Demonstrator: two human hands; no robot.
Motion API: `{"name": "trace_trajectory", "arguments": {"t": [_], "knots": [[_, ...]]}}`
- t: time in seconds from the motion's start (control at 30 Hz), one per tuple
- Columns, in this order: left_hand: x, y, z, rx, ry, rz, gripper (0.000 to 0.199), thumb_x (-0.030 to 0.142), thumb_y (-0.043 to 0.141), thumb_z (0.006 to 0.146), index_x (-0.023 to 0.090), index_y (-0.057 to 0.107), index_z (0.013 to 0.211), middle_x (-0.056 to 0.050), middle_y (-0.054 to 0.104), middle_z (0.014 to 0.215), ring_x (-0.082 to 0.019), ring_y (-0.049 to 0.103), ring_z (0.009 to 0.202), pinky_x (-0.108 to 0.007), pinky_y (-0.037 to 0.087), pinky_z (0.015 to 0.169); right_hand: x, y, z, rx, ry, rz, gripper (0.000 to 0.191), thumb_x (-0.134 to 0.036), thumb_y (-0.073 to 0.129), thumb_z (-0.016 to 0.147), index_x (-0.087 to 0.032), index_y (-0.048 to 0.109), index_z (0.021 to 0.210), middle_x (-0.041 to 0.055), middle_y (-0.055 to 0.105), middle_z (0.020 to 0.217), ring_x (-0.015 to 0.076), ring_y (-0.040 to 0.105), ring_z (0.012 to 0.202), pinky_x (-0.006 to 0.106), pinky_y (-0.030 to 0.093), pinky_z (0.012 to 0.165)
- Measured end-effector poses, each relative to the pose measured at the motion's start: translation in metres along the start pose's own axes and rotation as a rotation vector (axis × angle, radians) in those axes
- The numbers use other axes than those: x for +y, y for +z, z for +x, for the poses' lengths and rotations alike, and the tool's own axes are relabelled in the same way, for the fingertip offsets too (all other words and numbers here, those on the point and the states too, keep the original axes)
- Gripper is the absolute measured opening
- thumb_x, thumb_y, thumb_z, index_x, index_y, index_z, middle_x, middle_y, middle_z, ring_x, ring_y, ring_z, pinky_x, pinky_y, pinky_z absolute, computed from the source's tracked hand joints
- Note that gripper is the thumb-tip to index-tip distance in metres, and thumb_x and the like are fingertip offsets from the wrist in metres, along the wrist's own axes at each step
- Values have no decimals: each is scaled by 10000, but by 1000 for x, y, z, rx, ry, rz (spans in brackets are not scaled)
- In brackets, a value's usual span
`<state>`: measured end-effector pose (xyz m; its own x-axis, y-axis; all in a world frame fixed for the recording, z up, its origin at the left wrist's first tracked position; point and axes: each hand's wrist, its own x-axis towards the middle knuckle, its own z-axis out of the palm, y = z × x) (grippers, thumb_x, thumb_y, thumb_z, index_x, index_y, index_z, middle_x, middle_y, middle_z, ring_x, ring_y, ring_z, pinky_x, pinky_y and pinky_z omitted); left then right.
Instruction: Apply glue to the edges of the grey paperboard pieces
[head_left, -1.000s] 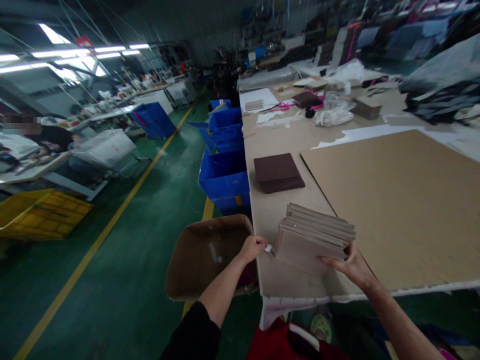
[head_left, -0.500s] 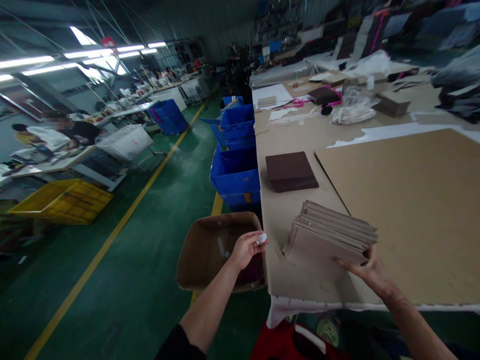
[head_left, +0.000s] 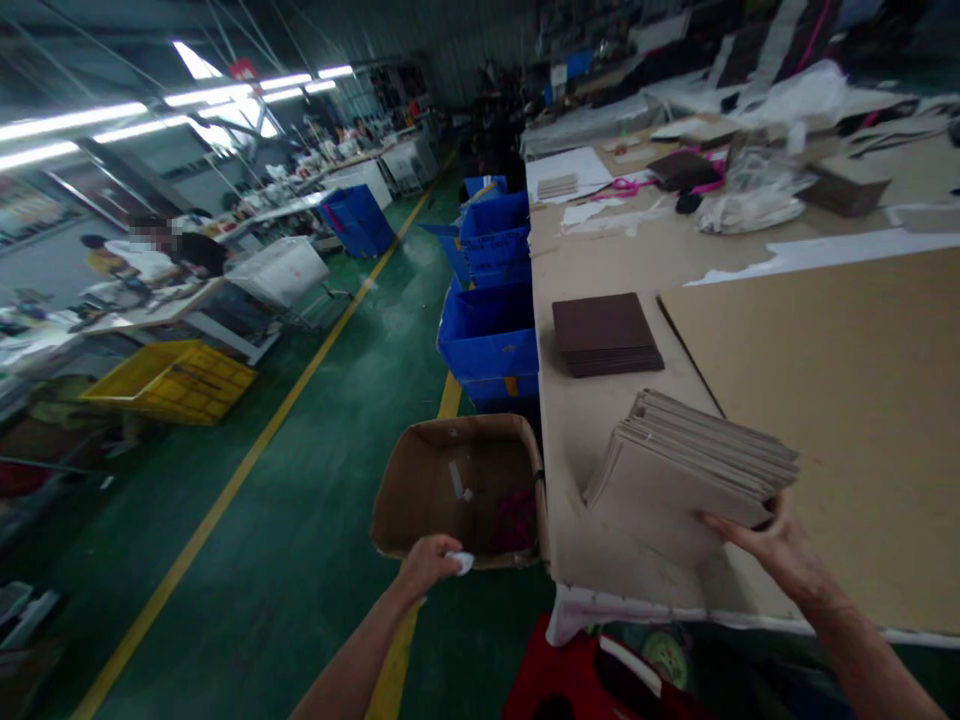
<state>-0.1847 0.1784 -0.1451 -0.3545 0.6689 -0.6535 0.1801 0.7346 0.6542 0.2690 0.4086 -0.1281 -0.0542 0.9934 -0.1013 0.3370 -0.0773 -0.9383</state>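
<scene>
My left hand point(head_left: 429, 566) is closed on a small white scrap point(head_left: 462, 562), perhaps crumpled paper or tape. It is at the near rim of a brown cardboard box point(head_left: 409, 480) that holds white bits and something magenta. At the right, my right hand point(head_left: 780, 545) grips the lower right corner of a stack of beige-grey panels point(head_left: 675, 480). The stack leans tilted on the table, its edges slightly fanned. Beyond it lies a neat pile of dark brown panels point(head_left: 607, 335).
A large tan board point(head_left: 840, 400) covers the right of the table point(head_left: 562, 440). Plastic bags point(head_left: 757, 195) and pink-handled scissors point(head_left: 628, 187) lie farther back. Blue bins point(head_left: 487, 345) line the table's left side. Across the aisle stand a yellow crate point(head_left: 176, 380) and people at workbenches.
My left hand has moved left and toward me with the white scrap, from the table edge to the box's near rim. My right hand still grips the panel stack. The view has shifted slightly.
</scene>
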Motion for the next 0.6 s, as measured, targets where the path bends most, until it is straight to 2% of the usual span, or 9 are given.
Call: {"name": "trace_trajectory", "arguments": {"t": [0.1,0.13,0.2,0.27,0.33,0.47,0.53,0.6], "knots": [[-13,-6,-13,35,-40,181,873,246,854,333,131,586,1155,-205,418,1394,-500,220,1328,-663,154,1056,-5,1,0,-14,-12,4,873,-468,822,500,-182,414,1217,129,588,1149,281,599,1010,385,543,842],[-10,-2,-11,27,-19,214,985,215,849,284,112,549,1217,-226,361,1429,-512,149,1344,-653,102,1073,-7,2,-1,-21,-14,3,863,-471,816,509,-180,411,1213,131,585,1150,278,597,1012,391,539,850],[9,16,-2,-29,85,232,1086,201,840,311,58,458,1317,-255,310,1449,-470,156,1362,-559,100,1121,-11,2,-3,-28,-17,-8,850,-472,804,532,-180,400,1220,133,579,1158,272,594,1016,395,532,861],[43,45,13,-123,263,194,1098,277,832,453,88,337,1414,-204,287,1479,-371,224,1374,-448,165,1140,-14,3,-7,-41,-16,-5,844,-459,795,555,-184,380,1237,134,573,1172,267,592,1024,391,528,867],[86,78,29,-202,447,128,1179,341,849,495,184,213,1474,-135,211,1526,-330,203,1390,-425,178,1142,-14,3,-10,-63,-24,20,846,-437,792,568,-185,363,1252,133,569,1180,264,589,1030,386,521,871],[171,137,55,-353,739,-7,1418,295,917,364,185,69,1495,-143,98,1550,-302,111,1418,-400,113,1158,-10,1,-16,-105,-56,35,818,-405,783,601,-183,347,1256,133,550,1203,253,574,1053,387,494,906],[201,158,63,-430,817,-81,1488,231,926,303,175,35,1493,-162,172,1530,-299,170,1407,-399,105,1160,-9,0,-18,-125,-83,58,818,-380,775,620,-183,333,1279,131,540,1221,251,559,1083,395,474,937],[219,172,67,-490,831,-160,1496,172,921,277,182,46,1491,-162,283,1489,-303,245,1382,-410,115,1160,-10,1,-21,-143,-114,92,829,-353,762,637,-183,314,1314,131,533,1245,252,543,1117,404,455,968]]}}
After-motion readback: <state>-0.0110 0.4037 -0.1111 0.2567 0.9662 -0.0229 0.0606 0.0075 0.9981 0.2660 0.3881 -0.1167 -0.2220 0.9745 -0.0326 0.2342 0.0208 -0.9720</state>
